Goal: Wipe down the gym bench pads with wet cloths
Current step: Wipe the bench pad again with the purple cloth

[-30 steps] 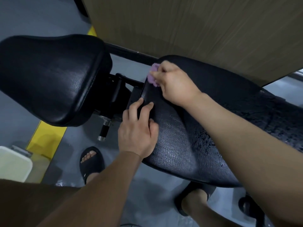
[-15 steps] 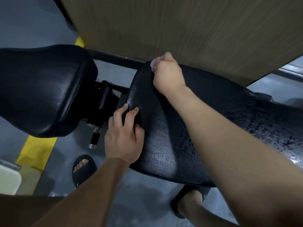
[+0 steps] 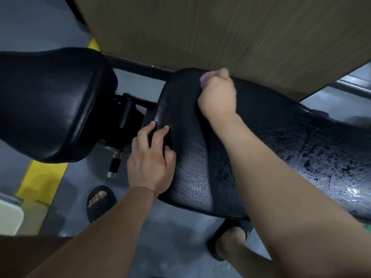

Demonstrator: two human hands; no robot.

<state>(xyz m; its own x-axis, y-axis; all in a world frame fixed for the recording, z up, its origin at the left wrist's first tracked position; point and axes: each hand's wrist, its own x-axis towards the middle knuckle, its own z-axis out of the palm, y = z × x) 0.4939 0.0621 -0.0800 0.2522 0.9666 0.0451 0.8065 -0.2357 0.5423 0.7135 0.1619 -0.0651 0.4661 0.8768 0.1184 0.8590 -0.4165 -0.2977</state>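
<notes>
A long black bench pad (image 3: 271,141) runs from the centre to the right, wet and streaked toward its right end. My right hand (image 3: 217,95) grips a small purple cloth (image 3: 204,78) and presses it on the pad's far edge near the wooden wall. Only a bit of the cloth shows past my fingers. My left hand (image 3: 149,157) rests on the pad's near left corner, fingers laid over the edge. A second black pad (image 3: 50,103) sits to the left, across a gap.
A wood-grain wall panel (image 3: 220,33) stands right behind the bench. Black bracket and a chrome-tipped knob (image 3: 115,163) sit between the pads. My sandalled feet (image 3: 99,201) stand on the grey floor. A yellow floor stripe (image 3: 40,177) and a pale box (image 3: 10,215) lie at left.
My right hand has slid the cloth from the pad's left end toward the far edge and rightward along it. My left hand has stayed on the near corner.
</notes>
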